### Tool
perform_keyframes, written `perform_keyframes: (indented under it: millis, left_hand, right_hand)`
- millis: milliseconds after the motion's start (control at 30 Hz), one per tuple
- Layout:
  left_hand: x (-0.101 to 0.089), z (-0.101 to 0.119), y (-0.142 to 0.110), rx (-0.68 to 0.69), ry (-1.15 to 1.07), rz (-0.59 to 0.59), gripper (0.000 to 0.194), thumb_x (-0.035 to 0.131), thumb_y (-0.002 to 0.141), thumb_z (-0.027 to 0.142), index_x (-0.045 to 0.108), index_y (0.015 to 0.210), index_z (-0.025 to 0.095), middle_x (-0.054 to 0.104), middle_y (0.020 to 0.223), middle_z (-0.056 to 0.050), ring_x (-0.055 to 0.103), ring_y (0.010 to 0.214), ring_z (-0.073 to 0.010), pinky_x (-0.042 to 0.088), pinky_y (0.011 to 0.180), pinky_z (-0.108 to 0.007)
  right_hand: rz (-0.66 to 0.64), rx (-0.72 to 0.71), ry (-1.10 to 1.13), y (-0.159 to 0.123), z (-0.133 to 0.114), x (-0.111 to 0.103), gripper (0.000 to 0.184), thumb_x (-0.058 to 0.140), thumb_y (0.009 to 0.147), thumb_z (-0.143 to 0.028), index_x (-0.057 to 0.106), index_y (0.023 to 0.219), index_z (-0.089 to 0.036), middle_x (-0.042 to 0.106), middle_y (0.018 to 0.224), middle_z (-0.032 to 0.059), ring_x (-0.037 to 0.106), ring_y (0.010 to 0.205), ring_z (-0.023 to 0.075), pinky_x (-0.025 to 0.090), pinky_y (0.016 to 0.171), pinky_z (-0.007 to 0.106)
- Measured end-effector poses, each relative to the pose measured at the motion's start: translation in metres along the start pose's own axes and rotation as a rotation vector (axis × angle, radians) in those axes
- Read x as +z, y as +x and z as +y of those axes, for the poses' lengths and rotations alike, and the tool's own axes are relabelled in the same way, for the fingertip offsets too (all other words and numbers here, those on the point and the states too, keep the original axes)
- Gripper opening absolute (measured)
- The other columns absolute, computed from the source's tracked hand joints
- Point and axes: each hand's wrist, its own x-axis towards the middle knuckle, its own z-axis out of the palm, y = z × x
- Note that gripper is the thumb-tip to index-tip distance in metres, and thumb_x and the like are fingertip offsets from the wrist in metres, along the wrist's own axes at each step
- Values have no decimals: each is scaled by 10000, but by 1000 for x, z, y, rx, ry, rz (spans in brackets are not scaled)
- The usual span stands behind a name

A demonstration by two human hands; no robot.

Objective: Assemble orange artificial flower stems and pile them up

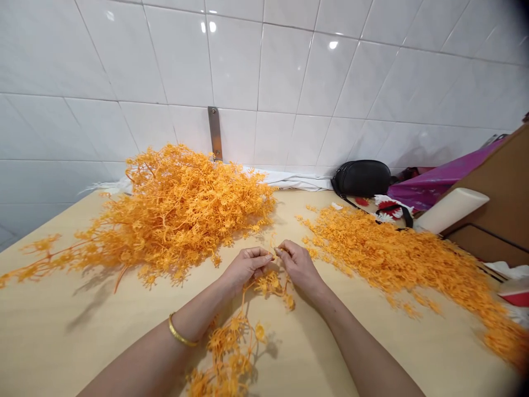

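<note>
My left hand is closed in a pinch on an orange artificial flower stem, whose branching sprigs hang down below it towards the table's near edge. Close beside it, my right hand pinches with thumb and forefinger at a tip of the same orange sprig; the small part between its fingers is mostly hidden. The fingertips of both hands nearly meet. To the left rises a large heap of orange artificial flower stems. On the right spreads a flatter pile of loose orange flower pieces.
Behind the table stands a white tiled wall with a metal bracket. At the back right are a black bag, purple cloth, a pale cylinder, a cardboard panel and red and white flowers.
</note>
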Motion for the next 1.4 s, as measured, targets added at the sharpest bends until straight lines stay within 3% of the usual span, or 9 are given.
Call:
perform_keyframes:
  millis: [233,533,633,733,800,900,1000,1200,1400]
  left_hand:
    - [5,9,-2,77,28,35,174,637,628,291,594,652,124,392,419,50,307,405,-34,209,432,-177]
    - [11,14,-3,189,-16,-8,154,612,647,269,605,669,117,365,424,55,263,415,-35,155,434,-194]
    - [12,19,-11,203,5,-55,156,605,651,273,604,650,117,345,405,58,240,397,-33,141,421,-199]
    - [10,18,-17,196,43,-123,168,597,663,279,606,662,111,317,387,66,212,380,-28,140,411,-193]
    - [6,13,-15,192,29,-82,175,589,675,290,598,691,116,355,401,59,236,376,-28,149,405,-186]
    - [-3,4,-4,146,-32,-4,183,591,680,305,570,743,134,477,494,25,334,388,-36,190,400,-175]
    - [-11,-3,4,162,-76,13,169,607,675,286,548,726,137,522,562,6,410,426,-47,272,437,-177]
    - [-13,-5,5,165,-158,19,134,608,680,244,537,717,137,540,588,-6,473,501,-67,354,513,-189]
    - [-13,0,5,182,-247,48,114,597,676,219,518,696,139,556,583,-11,498,517,-87,381,538,-214]
  right_hand:
    - [254,-51,-286,5,-2,3,189,328,831,-244,411,667,-203,476,691,25,416,621,150,284,581,267]
    - [309,58,-117,10,-21,4,220,354,805,-263,395,595,-213,432,540,-12,385,526,137,266,523,255]
    - [375,119,-74,14,-8,-13,219,383,784,-305,435,594,-209,455,532,-14,390,512,132,273,520,254]
    - [604,272,-71,18,23,-45,240,373,772,-352,482,632,-191,479,551,8,399,522,146,277,510,265]
    - [675,332,-135,19,41,-64,235,379,769,-348,526,716,-172,493,575,20,416,543,158,286,517,272]
    - [556,312,-364,17,51,-73,227,423,738,-268,576,872,-166,570,798,78,477,708,198,310,588,293]
    - [525,228,-596,15,42,-63,212,419,739,-232,606,814,-168,551,998,104,443,868,247,299,650,324]
    - [317,5,-388,10,16,-41,320,355,826,-327,445,557,-179,467,544,5,419,547,131,288,545,248]
    - [385,218,-466,9,22,-44,312,428,782,-455,466,628,-187,460,516,-10,415,495,137,275,507,253]
